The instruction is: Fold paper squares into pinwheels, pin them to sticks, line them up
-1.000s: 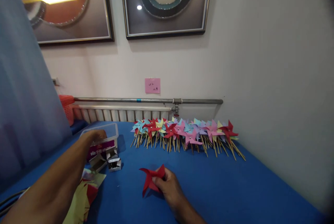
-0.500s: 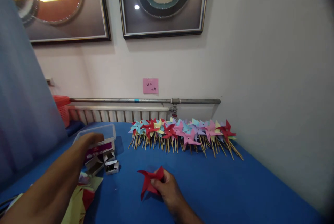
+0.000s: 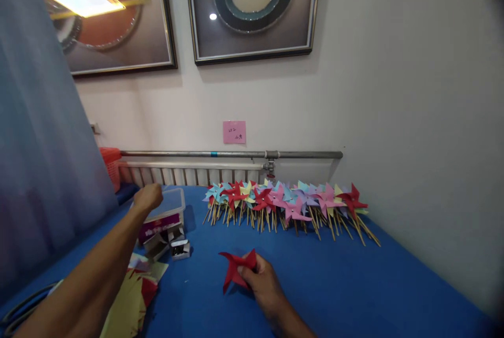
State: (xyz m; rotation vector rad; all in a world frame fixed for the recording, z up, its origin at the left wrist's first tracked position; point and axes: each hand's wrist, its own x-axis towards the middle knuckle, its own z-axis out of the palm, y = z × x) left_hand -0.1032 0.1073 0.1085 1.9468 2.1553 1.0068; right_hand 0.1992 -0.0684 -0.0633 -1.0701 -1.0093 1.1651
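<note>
A red paper pinwheel [image 3: 233, 270] without a stick is pinched between the thumb and fingers of my right hand [image 3: 263, 281], low over the blue table. On the left, my left hand [image 3: 148, 197] is raised above a clear plastic box [image 3: 179, 204]. Its fingers are curled closed, and whatever they may hold is hidden. In front of that box stand small open white cartons, one of them [image 3: 180, 250] with dark little pieces inside. My left forearm covers part of a stack of coloured paper pieces [image 3: 132, 301].
Finished pinwheels on wooden sticks [image 3: 293, 209] lie in a row at the table's [image 3: 334, 285] back. Behind them run a pipe [image 3: 177, 154] and a radiator [image 3: 189, 175]. A blue curtain [image 3: 51, 159] hangs at the left, near a red basket [image 3: 112, 167]. Dark cables [image 3: 23, 306] lie at lower left.
My left hand has lifted up out of the plastic box and its fingers are now curled. My right hand keeps its pinch on the red pinwheel. The whole view has shifted slightly.
</note>
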